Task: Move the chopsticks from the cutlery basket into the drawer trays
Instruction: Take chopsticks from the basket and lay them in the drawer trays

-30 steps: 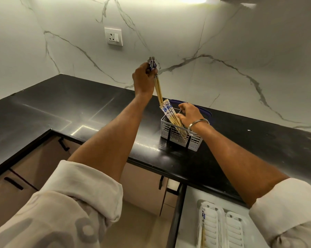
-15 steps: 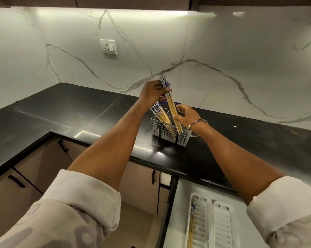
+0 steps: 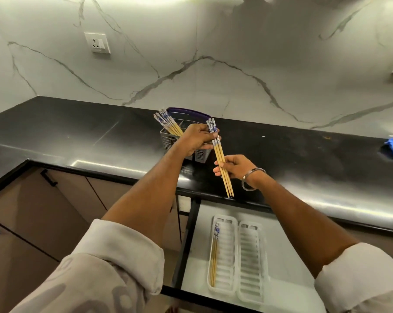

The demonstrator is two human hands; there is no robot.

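The left hand (image 3: 196, 138) curls round the blue-patterned tops of a small bundle of wooden chopsticks (image 3: 222, 164); the right hand (image 3: 235, 167) pinches the same bundle lower down. The bundle tips hang over the black countertop's (image 3: 304, 154) front edge. At 11 o'clock from the hands, the grey slotted cutlery basket (image 3: 168, 140) holds more chopsticks (image 3: 167, 122). At 6 o'clock lies the open drawer (image 3: 288, 224), its two clear ribbed trays (image 3: 250, 260) side by side, the left tray holding chopsticks.

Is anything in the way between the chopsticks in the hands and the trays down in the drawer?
Nothing visible is. The held chopsticks, gripped by the left hand and right hand, hang over the counter edge. The drawer is open below, the right tray bare, the left tray holding only a few chopsticks along its left side.
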